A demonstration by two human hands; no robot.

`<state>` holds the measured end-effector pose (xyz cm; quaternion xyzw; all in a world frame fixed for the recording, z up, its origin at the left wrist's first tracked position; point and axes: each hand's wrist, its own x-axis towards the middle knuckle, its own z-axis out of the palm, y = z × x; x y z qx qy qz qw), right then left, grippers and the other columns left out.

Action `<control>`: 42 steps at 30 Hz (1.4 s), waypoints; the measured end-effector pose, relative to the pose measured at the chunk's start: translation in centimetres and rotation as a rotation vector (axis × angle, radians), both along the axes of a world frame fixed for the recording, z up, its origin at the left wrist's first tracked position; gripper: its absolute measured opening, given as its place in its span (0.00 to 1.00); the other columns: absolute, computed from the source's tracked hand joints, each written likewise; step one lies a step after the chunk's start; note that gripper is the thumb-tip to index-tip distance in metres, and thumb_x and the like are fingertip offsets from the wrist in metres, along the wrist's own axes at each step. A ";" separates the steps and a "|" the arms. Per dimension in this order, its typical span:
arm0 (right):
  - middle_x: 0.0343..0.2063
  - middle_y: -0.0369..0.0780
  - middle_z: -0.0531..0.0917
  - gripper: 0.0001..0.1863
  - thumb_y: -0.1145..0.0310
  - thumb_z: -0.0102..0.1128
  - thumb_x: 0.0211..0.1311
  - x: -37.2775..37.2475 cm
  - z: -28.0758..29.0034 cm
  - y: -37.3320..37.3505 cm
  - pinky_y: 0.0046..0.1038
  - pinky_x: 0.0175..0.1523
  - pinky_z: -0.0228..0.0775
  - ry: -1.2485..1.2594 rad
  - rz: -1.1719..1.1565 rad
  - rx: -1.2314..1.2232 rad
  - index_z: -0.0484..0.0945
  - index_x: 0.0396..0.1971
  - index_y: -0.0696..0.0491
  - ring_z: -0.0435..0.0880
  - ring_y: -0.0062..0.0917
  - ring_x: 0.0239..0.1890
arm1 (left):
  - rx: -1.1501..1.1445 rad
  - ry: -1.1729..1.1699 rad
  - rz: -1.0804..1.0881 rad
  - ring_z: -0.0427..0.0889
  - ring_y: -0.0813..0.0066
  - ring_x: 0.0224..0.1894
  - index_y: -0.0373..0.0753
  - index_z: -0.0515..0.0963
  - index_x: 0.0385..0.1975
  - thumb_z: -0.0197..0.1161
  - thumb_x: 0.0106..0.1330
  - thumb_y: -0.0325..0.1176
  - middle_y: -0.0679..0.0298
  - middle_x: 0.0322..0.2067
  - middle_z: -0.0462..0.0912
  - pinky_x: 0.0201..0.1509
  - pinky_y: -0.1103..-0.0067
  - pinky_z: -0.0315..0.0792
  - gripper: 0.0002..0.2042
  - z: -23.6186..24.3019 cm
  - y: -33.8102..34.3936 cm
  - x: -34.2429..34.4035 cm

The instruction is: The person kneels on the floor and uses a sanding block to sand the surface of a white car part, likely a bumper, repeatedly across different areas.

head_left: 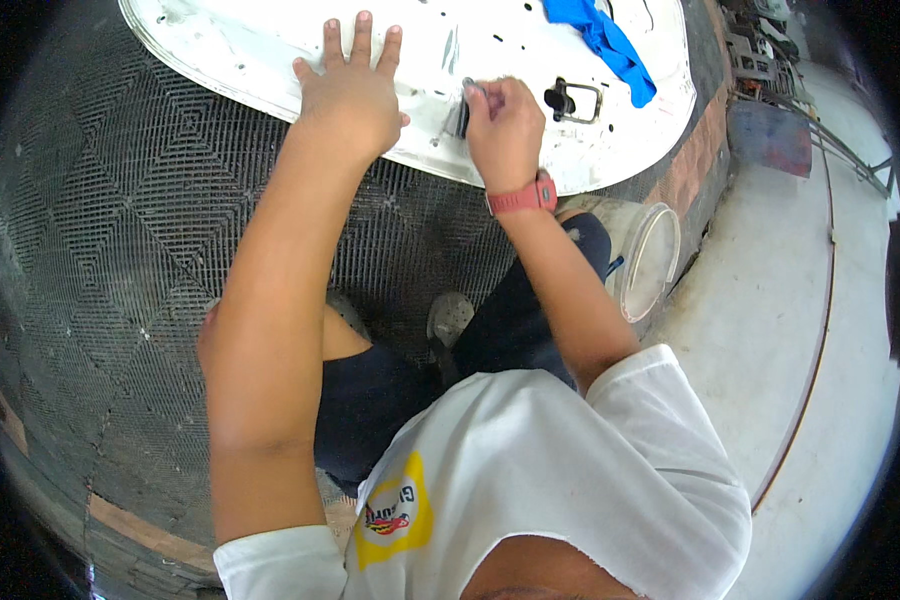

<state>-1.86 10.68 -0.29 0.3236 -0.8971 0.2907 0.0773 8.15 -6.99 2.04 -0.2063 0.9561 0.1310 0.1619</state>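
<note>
A large white painted panel (250, 50) lies flat on a dark grated floor mat. My left hand (352, 88) rests flat on the panel with the fingers spread, holding nothing. Beside it, my right hand (503, 122) is closed around a small dark grey sanding piece (459, 112) pressed against the panel surface. A red watch (522, 197) sits on my right wrist. A black latch with a metal loop (570, 100) is fixed on the panel just right of my right hand.
A blue cloth (610, 40) lies on the panel's far right part. A clear plastic bucket (650, 255) stands by my right knee at the mat's edge. Pale concrete floor (770, 330) lies to the right, with metal clutter (760, 50) at the top right.
</note>
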 end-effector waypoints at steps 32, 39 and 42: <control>0.28 0.48 0.87 0.08 0.69 0.74 0.64 0.7 0.2 1.1 0.44 0.41 0.79 -0.086 -0.009 0.015 0.86 0.31 0.58 0.87 0.45 0.32 | -0.036 0.005 -0.009 0.37 0.39 0.89 0.53 0.40 0.89 0.67 0.77 0.52 0.51 0.89 0.34 0.85 0.38 0.52 0.50 -1.2 -0.2 0.1; 0.31 0.45 0.85 0.06 0.69 0.72 0.66 -0.6 -0.4 0.1 0.44 0.42 0.78 -0.033 0.031 -0.009 0.86 0.33 0.55 0.86 0.43 0.34 | -0.077 0.035 -0.021 0.37 0.39 0.89 0.53 0.40 0.89 0.67 0.77 0.53 0.51 0.89 0.35 0.85 0.38 0.53 0.49 -1.8 -0.1 -0.1; 0.31 0.43 0.86 0.06 0.70 0.72 0.68 0.4 0.9 2.6 0.38 0.40 0.79 0.070 0.299 0.165 0.87 0.35 0.57 0.86 0.37 0.31 | -0.035 0.025 -0.015 0.37 0.39 0.89 0.53 0.40 0.89 0.67 0.77 0.54 0.52 0.89 0.35 0.85 0.38 0.53 0.50 -1.6 -0.1 0.1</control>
